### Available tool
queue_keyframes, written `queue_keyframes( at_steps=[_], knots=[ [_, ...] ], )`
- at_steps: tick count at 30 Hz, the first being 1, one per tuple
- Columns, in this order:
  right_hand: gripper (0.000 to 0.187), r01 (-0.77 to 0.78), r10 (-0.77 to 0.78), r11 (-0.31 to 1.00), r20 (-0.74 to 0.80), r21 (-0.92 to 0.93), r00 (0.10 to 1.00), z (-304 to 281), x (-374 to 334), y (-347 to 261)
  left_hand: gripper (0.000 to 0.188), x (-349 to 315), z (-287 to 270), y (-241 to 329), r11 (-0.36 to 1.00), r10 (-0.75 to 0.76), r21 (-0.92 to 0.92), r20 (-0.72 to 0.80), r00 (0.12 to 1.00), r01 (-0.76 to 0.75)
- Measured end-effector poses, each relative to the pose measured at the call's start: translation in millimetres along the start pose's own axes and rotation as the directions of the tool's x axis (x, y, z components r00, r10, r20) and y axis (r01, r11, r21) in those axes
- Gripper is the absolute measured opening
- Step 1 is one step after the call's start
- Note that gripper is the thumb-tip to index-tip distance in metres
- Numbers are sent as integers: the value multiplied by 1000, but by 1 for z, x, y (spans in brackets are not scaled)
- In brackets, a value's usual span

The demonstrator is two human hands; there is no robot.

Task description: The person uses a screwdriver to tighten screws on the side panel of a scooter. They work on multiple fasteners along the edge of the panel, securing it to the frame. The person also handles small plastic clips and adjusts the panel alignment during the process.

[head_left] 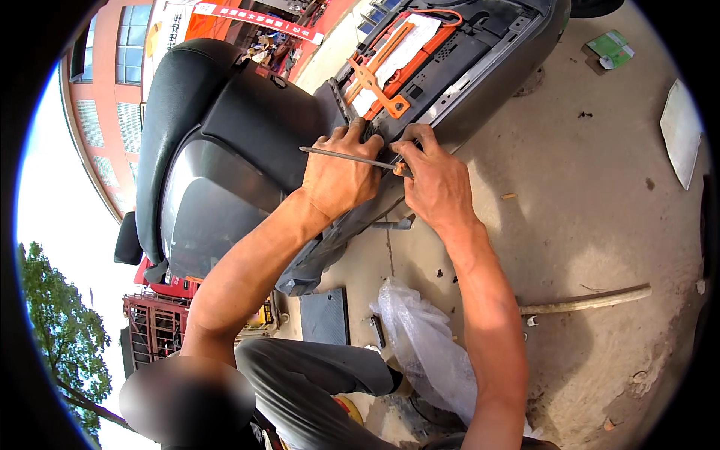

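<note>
A dark electric scooter lies close in front of me, its floor cover off and an orange strap-like bracket showing over the battery bay. My right hand is closed around a screwdriver, whose thin metal shaft points left across the back of my left hand. Its thumb and forefinger also meet at the bay's near edge. My left hand is at the seat end of the bay, fingers curled down against the dark trim. What its fingertips grip is hidden.
On the concrete ground are clear bubble wrap, a dark flat panel, a wooden stick, a green box and a white sheet. A red vehicle stands behind at left. My bent knee is below the scooter.
</note>
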State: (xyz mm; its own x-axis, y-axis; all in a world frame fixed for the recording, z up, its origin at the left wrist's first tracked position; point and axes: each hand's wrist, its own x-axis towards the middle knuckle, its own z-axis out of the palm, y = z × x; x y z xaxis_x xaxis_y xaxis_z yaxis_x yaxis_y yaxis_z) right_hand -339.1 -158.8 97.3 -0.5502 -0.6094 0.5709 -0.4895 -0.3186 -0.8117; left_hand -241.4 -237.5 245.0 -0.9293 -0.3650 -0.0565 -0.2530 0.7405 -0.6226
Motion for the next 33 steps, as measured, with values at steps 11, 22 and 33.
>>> queue_keyframes(
  at_steps=[11,22,33],
  knots=[
    [30,20,-20,1000,-25,22,999,2,-1,4,20,11,-3,8,989,-144,37,128,981,140],
    [34,14,-12,999,-42,29,999,0,-1,6,15,10,8,14,981,-185,79,85,979,179],
    [25,42,-38,998,-85,44,996,-1,-1,4,14,22,2,20,962,-272,29,145,951,271]
  ],
)
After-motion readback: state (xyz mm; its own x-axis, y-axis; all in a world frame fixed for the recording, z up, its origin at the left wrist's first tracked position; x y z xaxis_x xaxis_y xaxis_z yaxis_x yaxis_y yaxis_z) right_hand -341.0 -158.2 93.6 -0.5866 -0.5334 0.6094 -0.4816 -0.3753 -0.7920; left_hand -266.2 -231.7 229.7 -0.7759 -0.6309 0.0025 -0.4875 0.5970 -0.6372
